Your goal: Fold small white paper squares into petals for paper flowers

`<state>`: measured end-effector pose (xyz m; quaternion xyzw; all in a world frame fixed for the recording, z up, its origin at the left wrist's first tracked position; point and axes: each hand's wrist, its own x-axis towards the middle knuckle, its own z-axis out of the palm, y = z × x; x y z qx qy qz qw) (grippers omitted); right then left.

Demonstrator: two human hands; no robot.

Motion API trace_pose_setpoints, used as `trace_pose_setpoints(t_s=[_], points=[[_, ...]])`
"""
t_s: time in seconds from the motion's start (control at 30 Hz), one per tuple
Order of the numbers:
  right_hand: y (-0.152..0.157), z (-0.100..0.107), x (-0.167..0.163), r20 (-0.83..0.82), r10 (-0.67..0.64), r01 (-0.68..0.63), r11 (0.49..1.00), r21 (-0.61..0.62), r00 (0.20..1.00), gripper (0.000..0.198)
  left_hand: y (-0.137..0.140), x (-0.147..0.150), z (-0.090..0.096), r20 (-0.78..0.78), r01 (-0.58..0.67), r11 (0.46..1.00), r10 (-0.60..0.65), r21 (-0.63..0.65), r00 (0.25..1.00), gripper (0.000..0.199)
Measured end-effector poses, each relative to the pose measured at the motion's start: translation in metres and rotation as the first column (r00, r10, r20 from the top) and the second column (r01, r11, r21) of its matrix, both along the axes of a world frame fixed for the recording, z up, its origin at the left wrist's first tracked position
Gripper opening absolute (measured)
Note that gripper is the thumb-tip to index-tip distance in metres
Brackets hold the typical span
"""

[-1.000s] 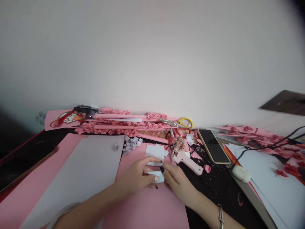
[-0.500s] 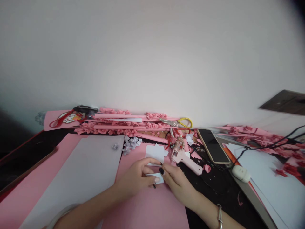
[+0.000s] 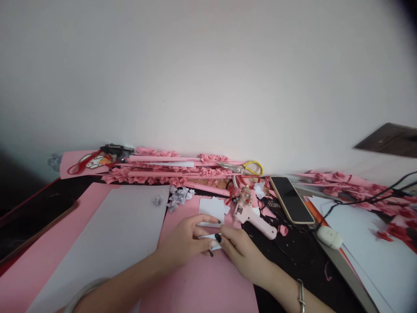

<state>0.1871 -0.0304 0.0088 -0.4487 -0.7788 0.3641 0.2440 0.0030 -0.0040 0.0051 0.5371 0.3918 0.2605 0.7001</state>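
Note:
Between my two hands is a small piece of white paper (image 3: 205,237), held above a pink sheet (image 3: 208,287). My left hand (image 3: 184,239) pinches it from the left, thumb in front and fingers behind. From the right, my right hand (image 3: 243,250) grips the same paper, its dark-nailed thumb pressed on it near my left thumb. Just beyond my fingers lie white paper squares (image 3: 211,208). A cluster of folded white paper flowers (image 3: 179,198) sits past my left hand.
A pink glue gun (image 3: 257,221) lies right of my hands, with a phone (image 3: 293,200) and a white earbud case (image 3: 329,237) farther right. Yellow-handled scissors (image 3: 252,167) rest on pink paper flower stems (image 3: 163,174) along the wall. A large white sheet (image 3: 107,243) covers the left.
My right thumb has shifted slightly left and down over the white paper, toward my left thumb. Less of the paper's face shows now. Everything else has stayed put.

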Motion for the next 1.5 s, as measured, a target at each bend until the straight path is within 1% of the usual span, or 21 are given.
trace_pose_setpoints(t_s=[0.17,0.33,0.53,0.7,0.8,0.97,1.13,1.23,1.37,1.5], points=[[-0.0020,0.0018,-0.0013,-0.061,0.041,-0.041,0.999,0.004,0.997,0.023,0.0009,0.0014,0.0003,0.018,0.004,1.000,-0.004,-0.030,1.000,0.042],[-0.0038,0.0034,-0.0040,-0.079,0.008,-0.009,1.000,-0.010,0.997,0.025,0.0021,0.0029,-0.0004,0.080,0.017,0.999,-0.014,-0.045,0.997,0.043],[-0.0047,0.0016,-0.0043,-0.052,-0.022,0.024,0.999,0.038,0.998,0.024,-0.0007,0.0036,0.0007,0.060,0.014,1.000,-0.013,-0.022,0.998,0.045],[-0.0047,0.0013,-0.0049,-0.103,-0.007,0.008,1.000,0.005,0.995,0.025,-0.0012,0.0043,-0.0004,0.135,0.032,0.999,-0.030,-0.017,0.990,0.042],[-0.0043,0.0001,-0.0043,-0.136,-0.034,0.033,0.999,-0.010,0.990,0.026,-0.0001,0.0033,-0.0025,0.167,0.049,0.999,-0.045,-0.018,0.985,0.043],[-0.0024,-0.0009,-0.0018,-0.173,-0.065,0.060,0.998,-0.037,0.983,0.029,0.0012,0.0016,-0.0054,0.192,0.034,0.999,-0.028,-0.029,0.981,0.045],[-0.0007,0.0018,-0.0017,-0.139,-0.037,0.027,0.997,-0.072,0.990,0.030,-0.0003,0.0021,-0.0051,0.210,0.032,0.999,-0.025,-0.033,0.977,0.043],[-0.0011,0.0042,-0.0032,-0.174,-0.015,-0.005,0.994,-0.113,0.985,0.031,-0.0014,0.0031,-0.0054,0.195,0.020,0.999,-0.013,-0.034,0.981,0.043],[-0.0009,0.0053,-0.0037,-0.237,-0.003,-0.023,0.994,-0.104,0.971,0.032,-0.0012,0.0030,-0.0065,0.148,-0.010,1.000,0.014,-0.022,0.989,0.045],[0.0000,0.0045,-0.0020,-0.257,-0.001,-0.030,0.993,-0.118,0.966,0.031,0.0007,0.0011,-0.0070,0.122,-0.033,0.999,0.035,-0.015,0.992,0.048]])
